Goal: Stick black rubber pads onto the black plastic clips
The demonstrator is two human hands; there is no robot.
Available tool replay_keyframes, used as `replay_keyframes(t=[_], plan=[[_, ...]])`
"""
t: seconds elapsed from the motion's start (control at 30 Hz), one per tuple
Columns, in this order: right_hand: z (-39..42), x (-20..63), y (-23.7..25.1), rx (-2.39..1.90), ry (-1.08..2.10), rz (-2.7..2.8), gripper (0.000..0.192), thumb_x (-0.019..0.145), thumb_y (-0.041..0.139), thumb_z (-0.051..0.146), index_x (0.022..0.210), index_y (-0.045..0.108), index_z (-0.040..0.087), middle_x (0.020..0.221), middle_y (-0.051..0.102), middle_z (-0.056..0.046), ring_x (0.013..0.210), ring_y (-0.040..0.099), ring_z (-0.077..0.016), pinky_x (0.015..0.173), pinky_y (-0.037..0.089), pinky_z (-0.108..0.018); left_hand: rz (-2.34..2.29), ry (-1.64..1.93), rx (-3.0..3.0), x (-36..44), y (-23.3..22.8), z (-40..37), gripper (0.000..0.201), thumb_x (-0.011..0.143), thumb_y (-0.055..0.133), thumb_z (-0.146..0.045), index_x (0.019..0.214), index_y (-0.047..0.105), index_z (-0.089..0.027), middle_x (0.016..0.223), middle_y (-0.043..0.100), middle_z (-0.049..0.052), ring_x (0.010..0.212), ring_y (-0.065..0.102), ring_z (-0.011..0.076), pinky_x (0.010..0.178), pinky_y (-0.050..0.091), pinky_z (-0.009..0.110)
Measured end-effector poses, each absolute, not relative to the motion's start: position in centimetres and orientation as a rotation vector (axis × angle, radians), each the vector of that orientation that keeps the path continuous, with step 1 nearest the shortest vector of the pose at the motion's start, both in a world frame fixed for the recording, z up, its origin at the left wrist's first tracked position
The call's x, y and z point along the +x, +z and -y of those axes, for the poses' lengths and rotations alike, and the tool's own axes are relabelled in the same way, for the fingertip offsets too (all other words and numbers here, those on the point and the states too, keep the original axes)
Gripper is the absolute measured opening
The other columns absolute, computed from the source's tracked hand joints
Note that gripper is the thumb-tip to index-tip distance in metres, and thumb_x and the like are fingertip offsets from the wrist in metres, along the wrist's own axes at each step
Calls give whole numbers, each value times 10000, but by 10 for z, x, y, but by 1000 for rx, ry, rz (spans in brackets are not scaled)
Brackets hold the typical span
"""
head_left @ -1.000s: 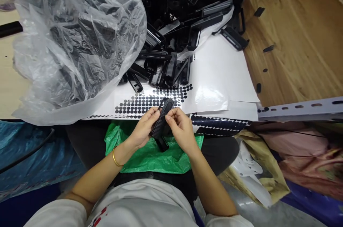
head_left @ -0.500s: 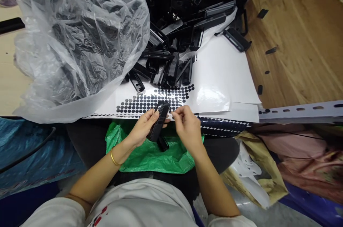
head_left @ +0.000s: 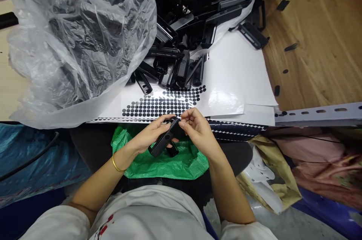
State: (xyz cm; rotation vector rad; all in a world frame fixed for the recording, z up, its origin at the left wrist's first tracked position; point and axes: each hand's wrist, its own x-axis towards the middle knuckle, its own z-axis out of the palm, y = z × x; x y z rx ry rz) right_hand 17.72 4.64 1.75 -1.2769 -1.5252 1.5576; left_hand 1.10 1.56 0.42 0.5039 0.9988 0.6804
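A long black plastic part [head_left: 161,143] with a carbon-fibre pattern is gripped in my left hand [head_left: 151,132], tilted over my lap. My right hand [head_left: 198,128] is at the part's upper end, thumb and forefinger pinched; whatever is between those fingertips is too small to make out. Just beyond both hands lies a white sheet with rows of round black stickers [head_left: 154,106]. Below the held part, another black piece [head_left: 172,150] rests on a green woven bag [head_left: 166,168] across my lap.
Many similar black parts [head_left: 181,64] are heaped at the table's middle and back. A crumpled clear plastic bag [head_left: 85,43] covers the left side. White sheets [head_left: 234,66] lie to the right, beside a wooden board [head_left: 316,43] with a slotted metal edge [head_left: 319,113].
My left hand has turned the black part to a flatter slant and lowered its near end. My right hand has come in against the part's upper end.
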Motion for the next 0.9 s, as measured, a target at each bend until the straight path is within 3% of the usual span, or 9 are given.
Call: replay_keyframes(t=[0.33, 0.9], plan=[[-46, 174, 13, -1289, 1504, 1558, 81, 806, 529, 209, 845, 458, 220, 757, 494, 19, 678, 495, -116, 605, 411, -252, -998, 691, 456, 13, 7, -15, 350, 899, 475, -227, 1248, 456, -209, 1055, 653, 90, 755, 705, 197, 591, 587, 281], [-42, 165, 10, -1358, 1260, 1733, 82, 805, 486, 188, 780, 418, 226, 676, 480, 39, 572, 474, -116, 558, 388, -257, -1096, 765, 441, 19, 8, -15, 336, 845, 557, -256, 1176, 528, -202, 889, 647, 40, 645, 669, 156, 565, 589, 312]])
